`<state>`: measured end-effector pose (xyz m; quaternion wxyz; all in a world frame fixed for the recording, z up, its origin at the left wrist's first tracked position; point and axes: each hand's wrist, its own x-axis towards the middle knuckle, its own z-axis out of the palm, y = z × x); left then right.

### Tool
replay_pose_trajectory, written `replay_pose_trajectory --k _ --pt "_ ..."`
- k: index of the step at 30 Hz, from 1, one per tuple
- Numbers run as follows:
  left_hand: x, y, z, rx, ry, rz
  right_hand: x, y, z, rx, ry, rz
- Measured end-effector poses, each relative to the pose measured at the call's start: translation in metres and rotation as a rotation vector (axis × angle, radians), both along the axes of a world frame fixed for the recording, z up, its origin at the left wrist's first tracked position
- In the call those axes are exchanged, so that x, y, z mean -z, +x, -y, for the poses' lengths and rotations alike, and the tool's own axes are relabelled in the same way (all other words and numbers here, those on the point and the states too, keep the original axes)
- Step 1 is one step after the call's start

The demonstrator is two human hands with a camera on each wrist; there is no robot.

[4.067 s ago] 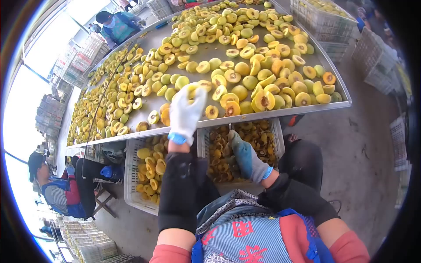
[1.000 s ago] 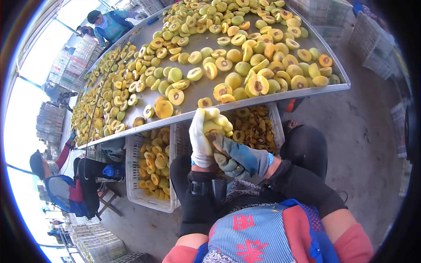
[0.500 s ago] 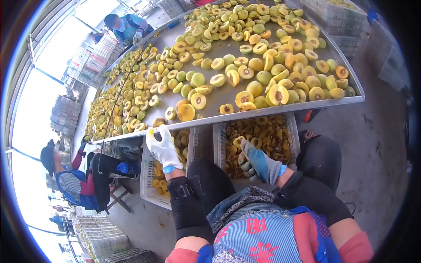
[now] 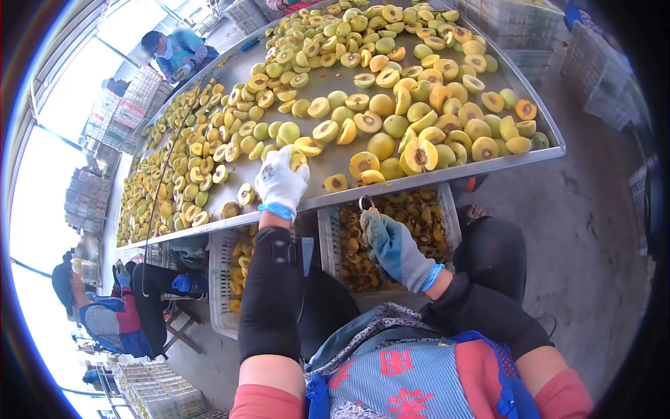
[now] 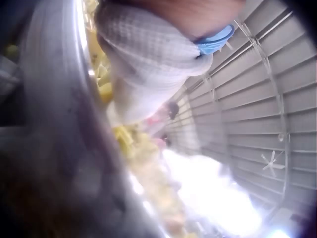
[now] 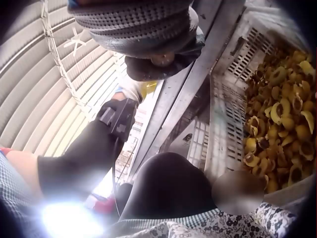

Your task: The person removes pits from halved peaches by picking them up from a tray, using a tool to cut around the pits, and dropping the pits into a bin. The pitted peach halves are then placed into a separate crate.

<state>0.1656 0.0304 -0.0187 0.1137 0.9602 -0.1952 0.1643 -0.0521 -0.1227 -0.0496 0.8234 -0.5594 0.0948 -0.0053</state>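
My left hand (image 4: 281,183), in a white glove, reaches over the near edge of the metal table (image 4: 447,166). Its fingers grip a yellow peach half (image 4: 298,161) beside other halves lying there. In the left wrist view the glove (image 5: 148,64) hides the fingertips. My right hand (image 4: 392,246), in a blue and grey glove, holds a small tool with a curved metal loop (image 4: 365,202) above the crate of brown-yellow scraps (image 4: 452,227). In the right wrist view the glove (image 6: 143,29) covers most of the tool.
Many halved peaches (image 4: 421,155) lie across the table. A white crate of peach halves (image 4: 222,279) stands under the table at left. One person (image 4: 112,314) sits at the left and another (image 4: 178,52) works at the far side. Stacked crates (image 4: 513,31) stand behind.
A second ago both hands met around a peach half before the table edge. They parted, the left passing over the left crate, then reaching onto the table; the right stayed above the scraps.
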Motion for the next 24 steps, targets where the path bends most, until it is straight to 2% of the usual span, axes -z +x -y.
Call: replay_pose_trajectory --k 1,2,5,7,8,10,12,15,16,19,24 --pt "-0.005 -0.009 0.000 0.057 -0.158 0.049 0.005 0.003 -0.002 0.031 -0.025 0.108" --pt "-0.011 -0.021 0.000 0.110 -0.348 0.000 0.008 0.004 -0.005 0.059 -0.049 0.214" --pt "-0.033 -0.082 0.016 0.099 -1.263 -0.664 -0.008 0.005 -0.006 0.040 -0.089 0.260" --pt "-0.028 -0.110 0.023 0.242 -1.579 -0.833 -0.015 0.006 -0.006 0.064 -0.234 0.284" --pt "-0.029 -0.123 0.029 0.296 -1.637 -0.868 -0.016 0.006 -0.005 0.079 -0.307 0.294" --pt "-0.019 -0.139 0.032 0.387 -1.525 -0.845 -0.013 0.005 -0.001 0.028 -0.346 0.207" --pt "-0.008 -0.139 0.036 0.278 -1.775 -0.994 -0.010 0.004 0.001 -0.004 -0.361 0.152" --pt "-0.011 -0.144 0.039 0.145 -1.796 -1.045 -0.007 0.002 0.003 -0.026 -0.338 0.121" --pt "-0.010 -0.146 0.043 0.156 -1.763 -0.953 -0.006 0.002 0.002 -0.030 -0.319 0.109" --pt "-0.010 -0.153 0.050 0.208 -1.871 -0.930 0.005 0.002 -0.002 -0.055 -0.246 0.078" --pt "-0.011 -0.157 0.052 0.088 -1.707 -0.902 0.014 -0.003 -0.009 -0.121 -0.196 0.021"
